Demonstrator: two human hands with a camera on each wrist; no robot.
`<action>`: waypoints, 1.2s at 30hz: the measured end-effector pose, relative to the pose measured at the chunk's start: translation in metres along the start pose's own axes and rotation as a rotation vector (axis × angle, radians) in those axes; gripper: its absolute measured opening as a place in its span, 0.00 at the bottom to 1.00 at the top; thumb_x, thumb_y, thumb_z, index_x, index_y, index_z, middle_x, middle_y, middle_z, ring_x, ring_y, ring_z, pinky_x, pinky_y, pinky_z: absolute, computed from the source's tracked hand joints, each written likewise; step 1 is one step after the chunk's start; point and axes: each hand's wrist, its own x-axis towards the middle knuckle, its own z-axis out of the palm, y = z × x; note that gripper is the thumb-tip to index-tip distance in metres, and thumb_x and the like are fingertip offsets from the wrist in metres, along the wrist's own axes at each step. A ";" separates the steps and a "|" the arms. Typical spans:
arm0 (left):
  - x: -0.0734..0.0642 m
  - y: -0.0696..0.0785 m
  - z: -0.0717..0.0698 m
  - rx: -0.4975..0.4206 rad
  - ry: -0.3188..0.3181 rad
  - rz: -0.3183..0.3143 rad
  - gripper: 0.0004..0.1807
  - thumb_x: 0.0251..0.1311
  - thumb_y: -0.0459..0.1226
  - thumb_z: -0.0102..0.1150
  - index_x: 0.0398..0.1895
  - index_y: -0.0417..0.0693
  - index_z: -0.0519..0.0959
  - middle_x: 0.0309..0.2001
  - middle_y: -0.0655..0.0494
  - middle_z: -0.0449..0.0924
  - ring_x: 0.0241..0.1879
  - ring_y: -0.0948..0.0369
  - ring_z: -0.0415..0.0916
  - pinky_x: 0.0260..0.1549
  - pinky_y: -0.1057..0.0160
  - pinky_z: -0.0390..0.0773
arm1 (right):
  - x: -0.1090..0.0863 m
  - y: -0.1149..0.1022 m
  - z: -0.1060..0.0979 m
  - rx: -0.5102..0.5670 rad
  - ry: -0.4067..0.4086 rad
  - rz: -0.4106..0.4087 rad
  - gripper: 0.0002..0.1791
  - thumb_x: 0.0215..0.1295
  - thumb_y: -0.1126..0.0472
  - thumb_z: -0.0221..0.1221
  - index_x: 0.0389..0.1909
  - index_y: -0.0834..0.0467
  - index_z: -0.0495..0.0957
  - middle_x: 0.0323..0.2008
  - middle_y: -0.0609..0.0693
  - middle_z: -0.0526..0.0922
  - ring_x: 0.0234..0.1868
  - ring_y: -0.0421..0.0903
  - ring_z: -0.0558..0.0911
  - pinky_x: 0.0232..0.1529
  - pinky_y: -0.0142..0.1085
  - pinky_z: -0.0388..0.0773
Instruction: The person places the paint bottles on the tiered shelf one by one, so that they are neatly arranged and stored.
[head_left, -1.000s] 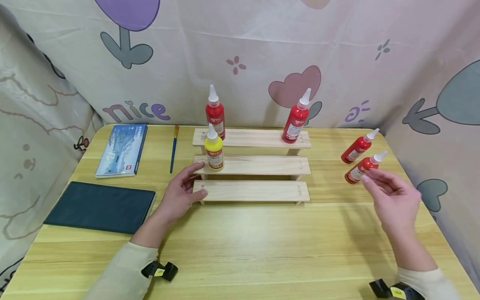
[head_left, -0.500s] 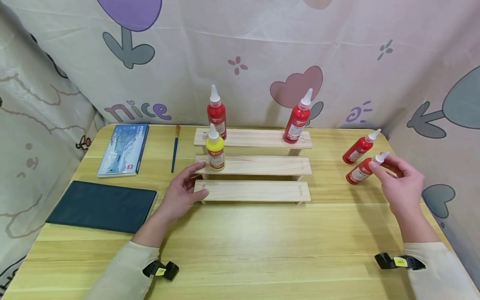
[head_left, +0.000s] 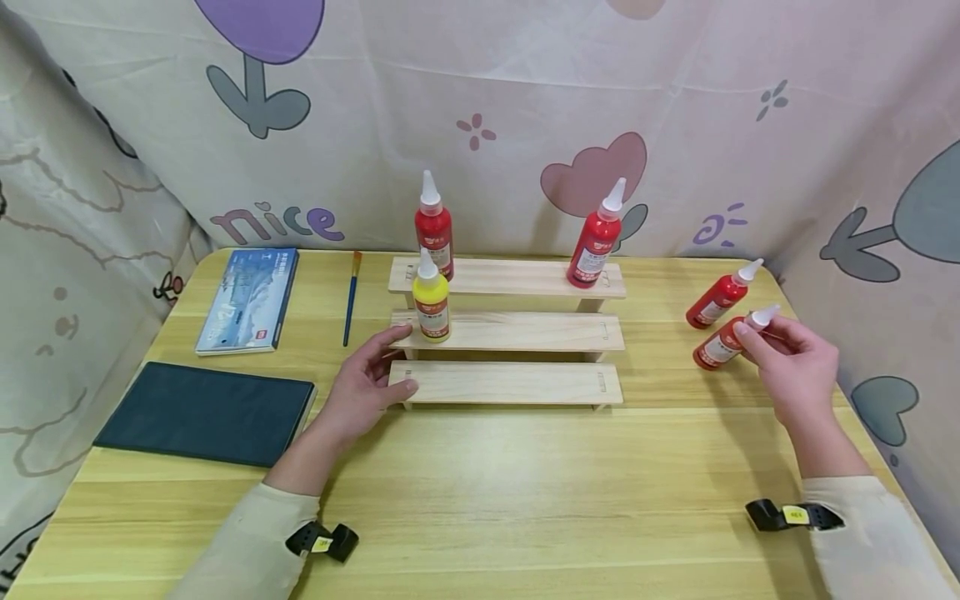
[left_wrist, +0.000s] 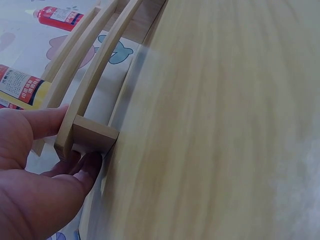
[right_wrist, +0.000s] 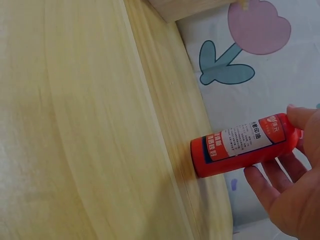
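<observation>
A three-tier wooden display rack [head_left: 506, 382] stands mid-table. My left hand [head_left: 362, 385] grips its left end, thumb on the lowest shelf and fingers around the side; the left wrist view shows the fingers [left_wrist: 89, 172] by the end support. On the right, my right hand [head_left: 798, 367] pinches a red squeeze bottle [head_left: 718, 347] near its neck, below the white nozzle cap. The bottle's base [right_wrist: 199, 159] appears to be on the table. Another red bottle [head_left: 716, 302] stands just behind it. A yellow bottle [head_left: 431, 312] stands on the middle shelf's left end.
Two red bottles [head_left: 593, 250] stand at the ends of the top shelf, the left one partly behind the yellow bottle. A blue-covered book [head_left: 246, 300], a dark notebook [head_left: 206, 412] and a paintbrush [head_left: 350, 300] lie at left. A patterned curtain [head_left: 480, 183] borders the table.
My right hand has moved a little right and closed its fingertips on the nearer red bottle's neck. The left hand keeps its hold on the rack.
</observation>
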 end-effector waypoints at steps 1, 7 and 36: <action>0.000 0.000 0.000 0.000 0.000 0.001 0.38 0.59 0.21 0.64 0.73 0.53 0.68 0.71 0.55 0.63 0.66 0.50 0.62 0.68 0.50 0.59 | 0.000 0.000 0.000 0.011 0.000 0.000 0.32 0.54 0.51 0.73 0.61 0.55 0.80 0.45 0.42 0.78 0.44 0.35 0.78 0.34 0.22 0.77; 0.000 0.000 0.000 0.003 -0.001 0.001 0.39 0.59 0.21 0.64 0.73 0.54 0.68 0.71 0.55 0.63 0.65 0.51 0.63 0.66 0.51 0.61 | 0.001 0.002 0.001 0.047 0.015 0.000 0.33 0.53 0.52 0.74 0.61 0.56 0.81 0.46 0.44 0.79 0.44 0.36 0.79 0.34 0.24 0.78; 0.000 0.001 0.000 -0.006 0.004 0.002 0.39 0.59 0.21 0.64 0.72 0.54 0.68 0.71 0.55 0.63 0.66 0.51 0.63 0.67 0.51 0.60 | -0.035 -0.060 0.036 -0.130 -0.029 -0.344 0.20 0.60 0.63 0.71 0.54 0.63 0.84 0.41 0.48 0.84 0.39 0.43 0.79 0.36 0.23 0.78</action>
